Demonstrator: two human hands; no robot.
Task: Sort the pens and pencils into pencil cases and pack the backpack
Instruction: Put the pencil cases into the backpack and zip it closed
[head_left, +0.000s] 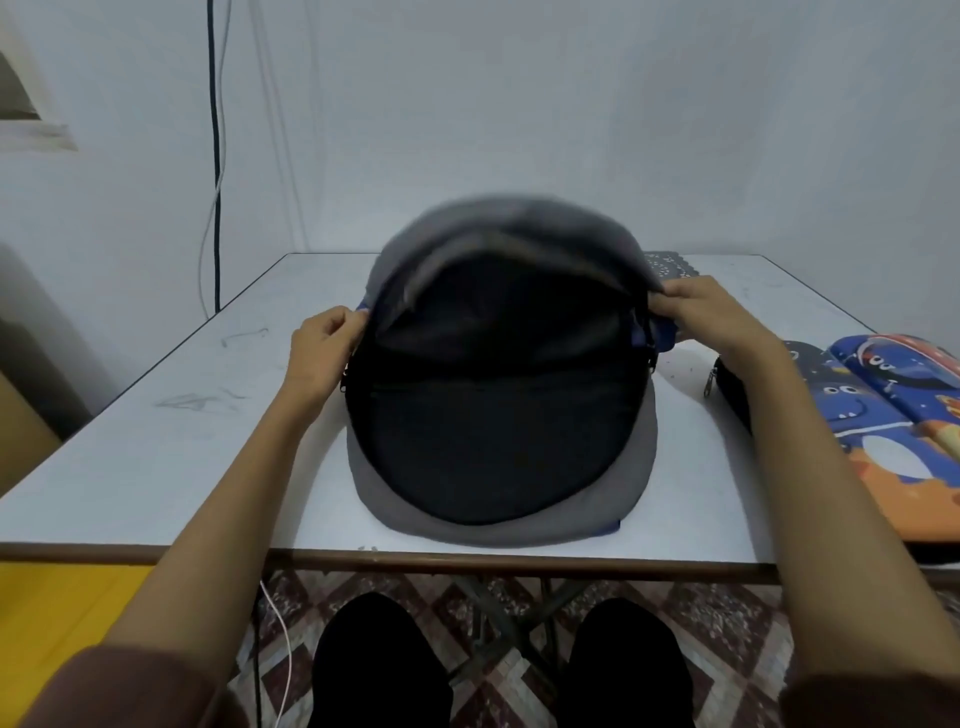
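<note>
One backpack (501, 431), two pencil cases (852, 415).

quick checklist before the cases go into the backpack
1. Backpack main compartment open: ok.
2. Left hand and right hand gripping the flap's edges: ok.
3. Compartment empty: cannot tell, interior is dark.
4. Pencil cases in reach, on the table to the right: ok.
5. Cases zipped shut: cannot tell.
6. A hand free to pick one up: not ok.

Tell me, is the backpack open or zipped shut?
Open: both hands hold the backpack's flap up, showing its dark interior.
</note>
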